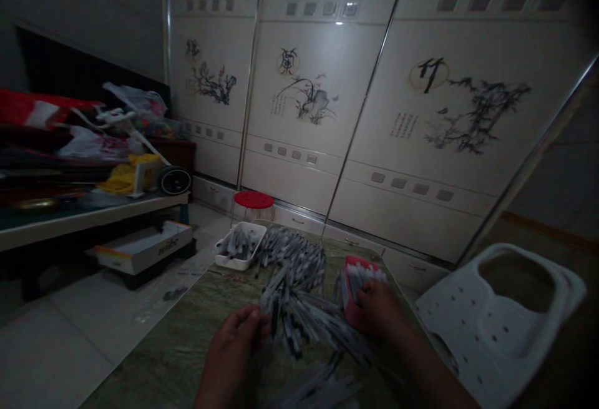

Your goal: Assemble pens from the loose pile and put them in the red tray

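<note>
At eleven o'clock, beyond the left hand (239, 333), a white basket (239, 264) adjoined heaped pens (296, 262); at one, the right hand (378, 306) met a pink box (354, 315). I cannot tell whether either grip clamped anything.

Two hands, one left hand (234, 340) and one right hand (378, 303), show along with one table (182, 334), one white basket (239, 263), one pink container (354, 316) and pens (299, 258) too many and too overlapped to count. There are three patterned door panels (299, 40) bearing one picture each and 24 small squares (296, 155) in six rows of four, above four visible drawer handles (298, 220). One red stool (253, 199), one white chair (486, 321), one open box (156, 250) and one black wheel (175, 180) are also visible.
</note>
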The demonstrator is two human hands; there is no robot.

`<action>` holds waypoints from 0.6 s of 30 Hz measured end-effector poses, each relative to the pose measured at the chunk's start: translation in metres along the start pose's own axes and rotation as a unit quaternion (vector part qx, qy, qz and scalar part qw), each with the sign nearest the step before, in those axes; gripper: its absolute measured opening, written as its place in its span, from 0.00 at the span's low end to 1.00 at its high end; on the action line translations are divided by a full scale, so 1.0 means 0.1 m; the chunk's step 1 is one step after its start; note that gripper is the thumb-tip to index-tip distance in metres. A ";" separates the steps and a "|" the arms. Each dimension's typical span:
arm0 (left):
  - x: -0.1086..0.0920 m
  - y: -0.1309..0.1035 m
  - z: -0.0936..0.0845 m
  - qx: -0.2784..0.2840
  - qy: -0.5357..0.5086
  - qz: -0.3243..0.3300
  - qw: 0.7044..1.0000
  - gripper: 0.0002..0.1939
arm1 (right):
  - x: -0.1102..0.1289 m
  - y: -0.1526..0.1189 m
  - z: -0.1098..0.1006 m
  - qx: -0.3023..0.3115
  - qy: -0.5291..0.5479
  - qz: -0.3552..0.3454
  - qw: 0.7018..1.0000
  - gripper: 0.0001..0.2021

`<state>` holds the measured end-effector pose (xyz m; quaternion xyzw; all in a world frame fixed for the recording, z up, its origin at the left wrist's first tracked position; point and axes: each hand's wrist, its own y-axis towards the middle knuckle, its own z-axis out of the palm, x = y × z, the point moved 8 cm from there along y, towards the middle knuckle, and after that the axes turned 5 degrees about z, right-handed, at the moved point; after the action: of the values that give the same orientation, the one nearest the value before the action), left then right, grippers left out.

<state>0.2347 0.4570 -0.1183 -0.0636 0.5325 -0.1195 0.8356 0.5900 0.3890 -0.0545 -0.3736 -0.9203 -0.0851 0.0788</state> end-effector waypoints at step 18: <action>-0.06 0.06 -0.18 -0.031 0.009 0.033 0.999 0.18 | 0.24 -0.48 -0.12 -0.011 0.159 -0.047 0.986 0.13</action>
<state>0.2169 0.4649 -0.1221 -0.0705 0.5454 -0.0761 0.8317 0.5404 0.3687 -0.0427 -0.3124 -0.9117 -0.1575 0.2154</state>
